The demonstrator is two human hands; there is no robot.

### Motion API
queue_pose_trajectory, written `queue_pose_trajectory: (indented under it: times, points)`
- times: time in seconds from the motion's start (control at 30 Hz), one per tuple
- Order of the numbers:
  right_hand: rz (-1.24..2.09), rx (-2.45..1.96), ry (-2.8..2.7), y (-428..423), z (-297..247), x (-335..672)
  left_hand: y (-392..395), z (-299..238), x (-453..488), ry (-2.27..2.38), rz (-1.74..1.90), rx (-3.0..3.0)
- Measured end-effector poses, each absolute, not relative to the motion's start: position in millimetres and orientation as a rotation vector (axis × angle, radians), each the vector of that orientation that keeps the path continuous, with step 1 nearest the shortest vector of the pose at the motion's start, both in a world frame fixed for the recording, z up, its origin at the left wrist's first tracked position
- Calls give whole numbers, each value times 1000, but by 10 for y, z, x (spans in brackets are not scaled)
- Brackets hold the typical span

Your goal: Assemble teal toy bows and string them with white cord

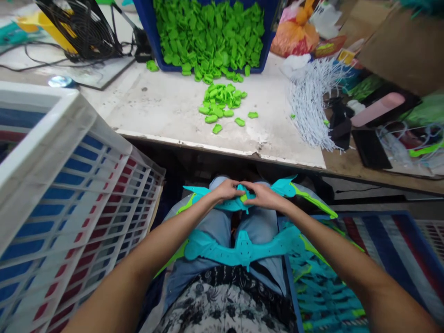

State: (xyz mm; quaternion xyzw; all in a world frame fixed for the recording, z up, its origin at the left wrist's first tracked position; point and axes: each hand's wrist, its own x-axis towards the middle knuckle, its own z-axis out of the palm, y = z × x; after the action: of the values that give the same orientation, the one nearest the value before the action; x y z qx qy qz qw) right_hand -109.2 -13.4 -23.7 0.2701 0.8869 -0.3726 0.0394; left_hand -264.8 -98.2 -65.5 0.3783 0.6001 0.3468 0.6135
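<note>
Over my knees lies a turquoise winged plastic part (229,205) with lime-green tips. A small green plastic piece (243,197) sits at its middle. My left hand (227,190) grips the turquoise part from the left of that piece, fingers bent. From the other side my right hand (262,196) has its thumb and fingers closed around the same middle section. A second turquoise winged part (244,249) of the same shape rests across my lap, nearer my body, touched by neither hand.
A blue bin (159,46) of green pieces stands on the worktable (166,106), with a loose pile (222,99) before it. White ties (308,101) and a phone (372,149) lie right. A white crate (90,115) flanks me left, a blue crate (293,296) of turquoise parts right.
</note>
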Motion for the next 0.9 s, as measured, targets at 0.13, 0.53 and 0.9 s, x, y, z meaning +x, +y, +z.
queue_pose_trajectory:
  times: [0.13,0.53,0.9]
  points:
    - [-743,1082,3167,455,152,-1446,-958,-692,-2635,1357,731,983]
    - [-250,1190,3079,1682,345,-1884,-1656,-337,-2553,1821,1175,1372]
    - [-69,1298,3029,1498,327,-1082,-1908,-614,-2199,1473,540,1159]
